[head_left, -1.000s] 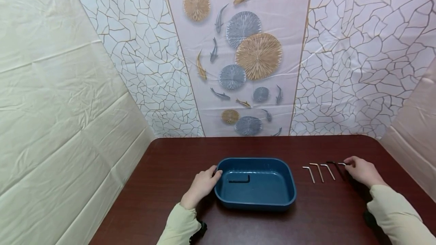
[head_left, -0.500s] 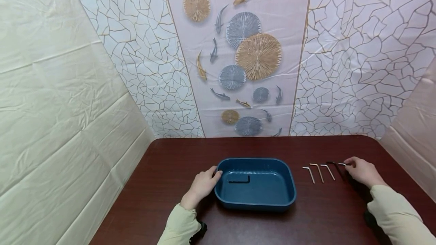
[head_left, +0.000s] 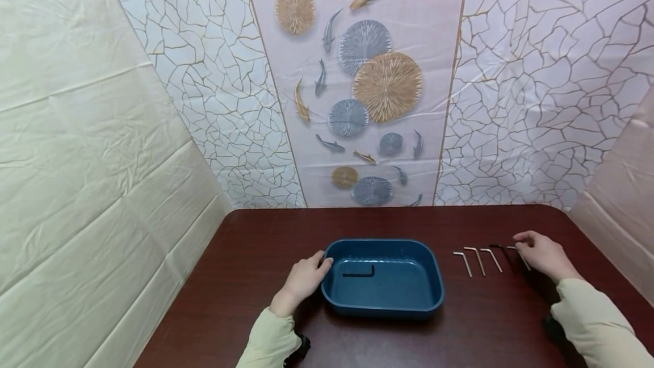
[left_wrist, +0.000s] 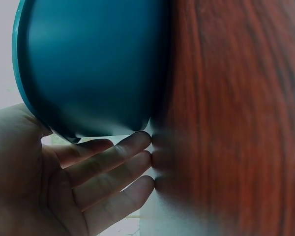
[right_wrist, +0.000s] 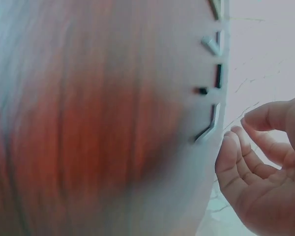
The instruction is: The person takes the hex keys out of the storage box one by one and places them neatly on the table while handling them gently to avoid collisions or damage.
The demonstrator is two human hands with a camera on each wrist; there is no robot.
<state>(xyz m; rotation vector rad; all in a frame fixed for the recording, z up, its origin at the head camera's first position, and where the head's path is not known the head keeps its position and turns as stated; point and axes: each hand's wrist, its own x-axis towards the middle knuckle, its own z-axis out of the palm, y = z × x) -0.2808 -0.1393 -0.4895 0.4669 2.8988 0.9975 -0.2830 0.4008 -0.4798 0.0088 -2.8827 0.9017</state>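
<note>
A blue tray (head_left: 383, 310) stands on the table, with a black hex key (head_left: 359, 275) lying inside. My left hand (head_left: 302, 278) holds the tray's left end, thumb over the rim and fingers outside; in the left wrist view its fingertips (left_wrist: 143, 139) reach down to the tabletop. On the right, several hex keys lie in a row, including a brass-toned one (head_left: 479, 260) and another black one (head_left: 503, 251). My right hand (head_left: 546, 255) hovers by the rightmost silver hex key (right_wrist: 211, 125), its fingers loosely bent with nothing between them.
Two silver hex keys, one at the row's left end (head_left: 464, 264) and one beside the brass-toned key (head_left: 492, 259), complete the row. Behind the dark red-brown table (head_left: 276, 226) hangs a patterned cloth backdrop (head_left: 378, 146). Cream cloth (head_left: 122, 186) closes off the left side.
The fingers of my right hand have come off the rightmost silver hex key and lifted slightly; more of the key shows now. My left hand and the tray stay put.
</note>
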